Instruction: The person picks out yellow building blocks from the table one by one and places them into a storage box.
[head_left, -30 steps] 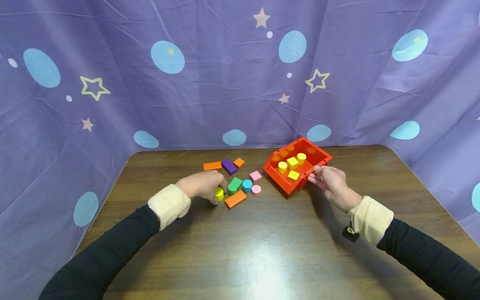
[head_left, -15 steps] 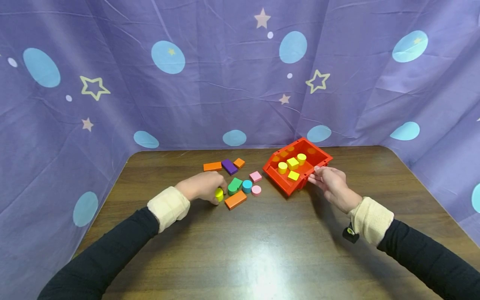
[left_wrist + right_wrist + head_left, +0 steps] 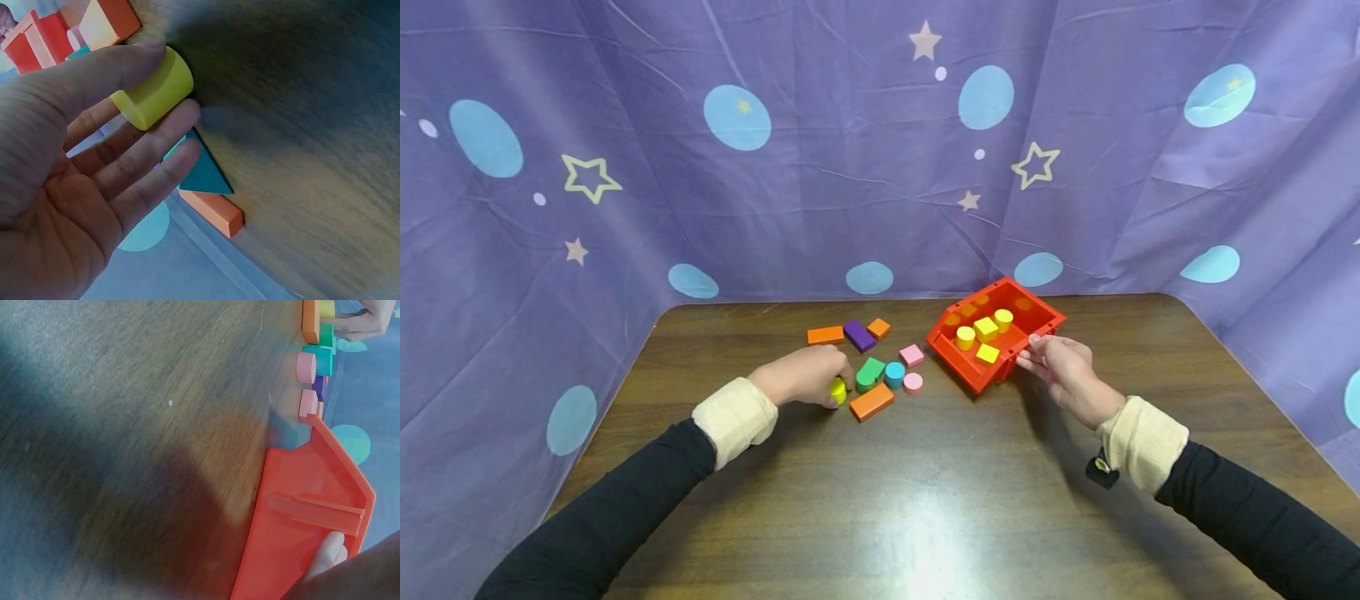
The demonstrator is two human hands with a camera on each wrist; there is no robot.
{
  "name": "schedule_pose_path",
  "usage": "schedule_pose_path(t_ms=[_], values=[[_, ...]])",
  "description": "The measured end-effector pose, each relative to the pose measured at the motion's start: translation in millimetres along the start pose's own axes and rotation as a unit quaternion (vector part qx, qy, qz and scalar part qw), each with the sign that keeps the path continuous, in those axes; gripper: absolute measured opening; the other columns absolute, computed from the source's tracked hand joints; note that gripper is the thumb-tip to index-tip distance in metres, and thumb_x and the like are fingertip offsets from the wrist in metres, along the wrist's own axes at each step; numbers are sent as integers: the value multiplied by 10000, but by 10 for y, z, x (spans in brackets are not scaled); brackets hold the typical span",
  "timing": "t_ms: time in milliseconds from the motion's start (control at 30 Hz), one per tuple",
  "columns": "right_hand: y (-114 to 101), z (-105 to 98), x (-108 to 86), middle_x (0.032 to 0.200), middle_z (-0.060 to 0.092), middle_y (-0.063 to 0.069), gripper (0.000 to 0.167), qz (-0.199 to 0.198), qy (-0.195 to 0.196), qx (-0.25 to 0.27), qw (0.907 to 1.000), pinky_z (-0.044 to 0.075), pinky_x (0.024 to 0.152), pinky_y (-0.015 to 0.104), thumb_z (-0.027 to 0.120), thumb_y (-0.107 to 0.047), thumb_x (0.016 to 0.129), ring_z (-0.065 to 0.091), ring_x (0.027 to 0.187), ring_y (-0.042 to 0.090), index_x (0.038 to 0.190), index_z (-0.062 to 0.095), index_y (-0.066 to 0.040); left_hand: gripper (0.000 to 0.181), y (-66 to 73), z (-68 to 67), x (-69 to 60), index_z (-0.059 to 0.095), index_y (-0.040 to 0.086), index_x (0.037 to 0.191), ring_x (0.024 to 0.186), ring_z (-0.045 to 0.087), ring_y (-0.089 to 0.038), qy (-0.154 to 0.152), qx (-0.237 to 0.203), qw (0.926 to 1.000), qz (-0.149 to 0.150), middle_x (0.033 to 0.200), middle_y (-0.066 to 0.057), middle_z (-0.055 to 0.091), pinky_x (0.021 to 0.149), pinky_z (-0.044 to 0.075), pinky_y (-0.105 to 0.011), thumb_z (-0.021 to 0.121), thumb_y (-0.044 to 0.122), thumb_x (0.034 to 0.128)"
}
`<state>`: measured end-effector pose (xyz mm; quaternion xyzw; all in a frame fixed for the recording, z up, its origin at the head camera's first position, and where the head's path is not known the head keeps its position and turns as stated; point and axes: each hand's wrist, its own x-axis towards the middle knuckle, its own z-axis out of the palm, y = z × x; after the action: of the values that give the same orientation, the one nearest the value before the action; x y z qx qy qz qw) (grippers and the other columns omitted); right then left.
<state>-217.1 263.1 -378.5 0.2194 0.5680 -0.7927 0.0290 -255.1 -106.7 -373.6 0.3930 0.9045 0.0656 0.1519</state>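
My left hand (image 3: 805,375) pinches a yellow cylinder (image 3: 159,90) between thumb and fingers, down at the tabletop. Beside it lie a green block (image 3: 871,370), a blue cylinder (image 3: 894,374) and an orange rectangular block (image 3: 872,402). In the left wrist view, a green triangular block (image 3: 203,172) shows past the fingertips. My right hand (image 3: 1067,371) holds the near right side of a red bin (image 3: 955,361), thumb at the rim and fingers against the outer wall. Inside the bin sit several yellow blocks, among them a cube (image 3: 986,329) and a cylinder (image 3: 966,337).
Behind my left hand lie an orange block (image 3: 825,335), a purple block (image 3: 859,335) and a small orange block (image 3: 878,327). A pink square block (image 3: 912,355) and a pink cylinder (image 3: 913,382) lie left of the bin. A purple patterned curtain (image 3: 820,208) hangs along the table's back edge.
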Motion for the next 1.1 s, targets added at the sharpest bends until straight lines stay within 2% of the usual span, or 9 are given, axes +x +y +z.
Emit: schedule_pose_path(t_ms=[167,300,600,833,1100], values=[[3,-1,7,719,622,17,56,1,-9,-15,10000,596,728,256,502,51,997,662,646,102,1032,521,10,257,9,-50,-19,802,59,995,795,613,-123,-108,-136,9998,-74,968,-30,748,737,547,-288,810,-53,764],[4,-1,8,721,621,17,64,-7,-9,-11,10000,596,717,253,494,57,994,662,646,100,1020,519,5,280,29,-118,-49,802,57,1012,837,611,-138,-113,-65,9999,-101,1003,-45,735,758,540,-297,794,-72,763],[11,-8,20,719,622,15,77,-51,-35,53,10000,596,688,247,480,69,991,658,633,100,1015,525,12,229,54,-301,-64,800,44,938,744,561,-147,126,209,9997,28,850,-18,712,704,505,-289,797,-70,740],[10,-6,16,714,621,11,75,-62,-41,53,10000,595,680,244,481,68,991,658,621,96,1018,519,9,237,108,-453,-18,795,4,976,753,611,-158,188,225,9996,51,871,-46,742,710,538,-299,801,-86,756],[12,-4,24,702,645,9,76,-20,-14,45,10000,595,688,245,489,62,990,668,625,94,1010,518,-6,236,217,-643,101,791,9,965,703,558,-147,234,351,9990,129,818,-47,700,650,509,-263,773,-100,756]])
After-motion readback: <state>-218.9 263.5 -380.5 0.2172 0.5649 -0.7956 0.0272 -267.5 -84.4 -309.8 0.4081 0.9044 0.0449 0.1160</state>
